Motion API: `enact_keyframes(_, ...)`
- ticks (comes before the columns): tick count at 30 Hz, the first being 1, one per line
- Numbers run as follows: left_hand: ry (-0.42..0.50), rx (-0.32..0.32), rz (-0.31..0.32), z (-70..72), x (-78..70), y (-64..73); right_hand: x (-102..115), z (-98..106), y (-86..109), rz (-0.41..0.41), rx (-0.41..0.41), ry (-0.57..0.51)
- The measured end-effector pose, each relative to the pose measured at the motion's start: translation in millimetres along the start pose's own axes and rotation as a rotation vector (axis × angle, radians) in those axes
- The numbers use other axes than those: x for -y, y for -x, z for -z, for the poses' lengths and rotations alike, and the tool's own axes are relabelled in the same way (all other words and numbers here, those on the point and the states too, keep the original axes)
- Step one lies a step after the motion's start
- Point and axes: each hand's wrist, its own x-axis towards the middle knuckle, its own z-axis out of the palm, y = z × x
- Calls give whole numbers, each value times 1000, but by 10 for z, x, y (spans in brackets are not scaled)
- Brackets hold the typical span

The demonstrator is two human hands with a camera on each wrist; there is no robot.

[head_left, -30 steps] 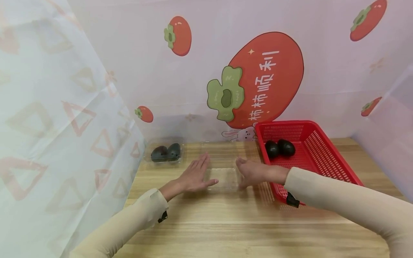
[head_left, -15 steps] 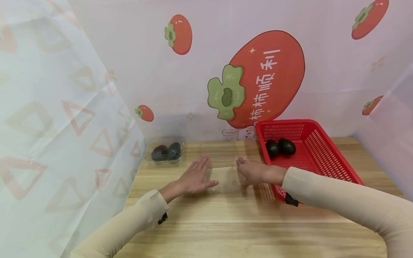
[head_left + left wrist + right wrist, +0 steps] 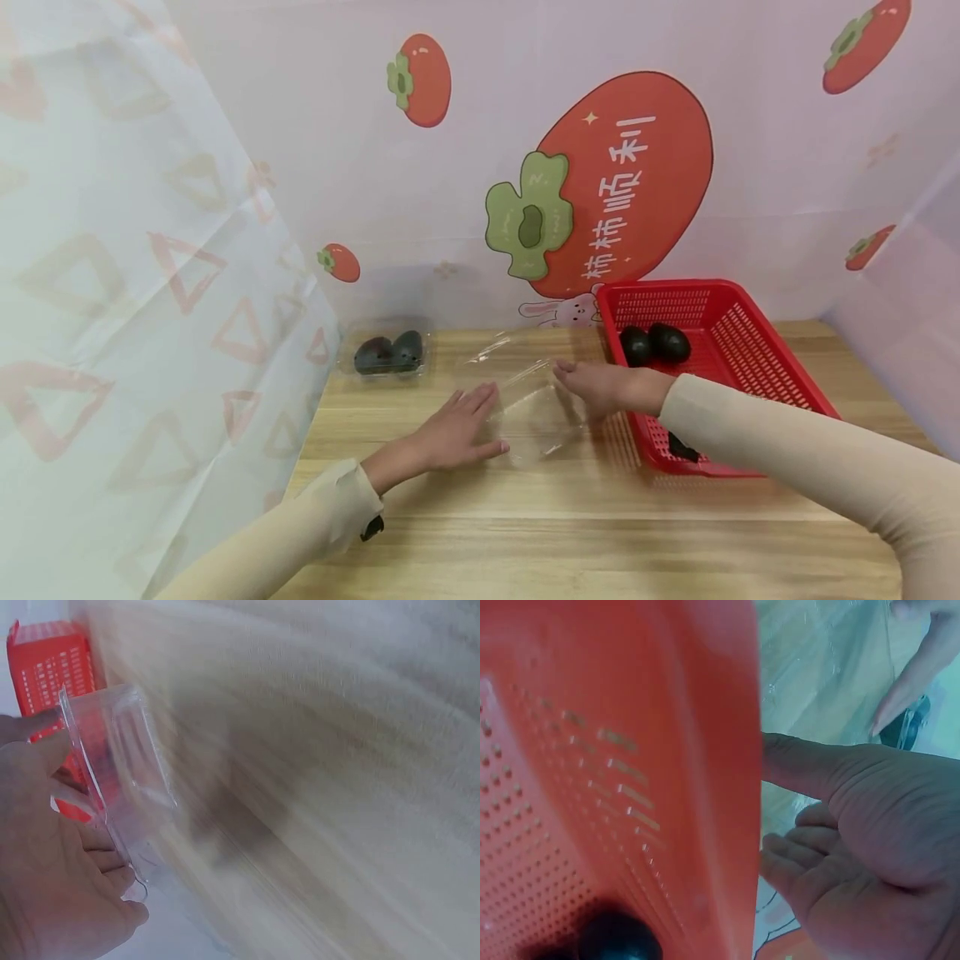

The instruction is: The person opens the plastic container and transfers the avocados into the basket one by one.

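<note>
A clear plastic clamshell box (image 3: 536, 417) lies turned at an angle on the wooden table in the head view, between my two hands, its lid raised toward the wall. My left hand (image 3: 453, 437) touches its left side with fingers extended. In the left wrist view the box's rim (image 3: 94, 776) runs along the fingers of that hand. My right hand (image 3: 600, 386) is at the box's right side, thumb out and fingers loosely bent in the right wrist view; whether it touches the plastic is unclear.
A red perforated basket (image 3: 772, 367) with two dark avocados (image 3: 670, 342) stands close by the right forearm. Farther left, against the wall, another clear box (image 3: 423, 367) contains two avocados (image 3: 406, 351). Printed cloth walls border the back and sides of the table (image 3: 480, 550).
The clear box has turned from square-on to slanted, its lid tilting left. My left hand has shifted slightly nearer me; the right hand has moved slightly rightward.
</note>
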Motion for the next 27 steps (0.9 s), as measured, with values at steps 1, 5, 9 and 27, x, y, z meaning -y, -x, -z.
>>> enact_keyframes(1,-7,0,-11,0,-22,15,-13,5,-2,0,6,1)
enact_keyframes(5,-55,0,-50,-11,-88,61,-64,17,-15,26,14,27)
enact_keyframes(9,-84,4,-65,-21,-129,88,-116,23,-36,63,7,85)
enact_keyframes(27,-7,61,-149,248,-2,-276,-10,90,93,-25,-54,48)
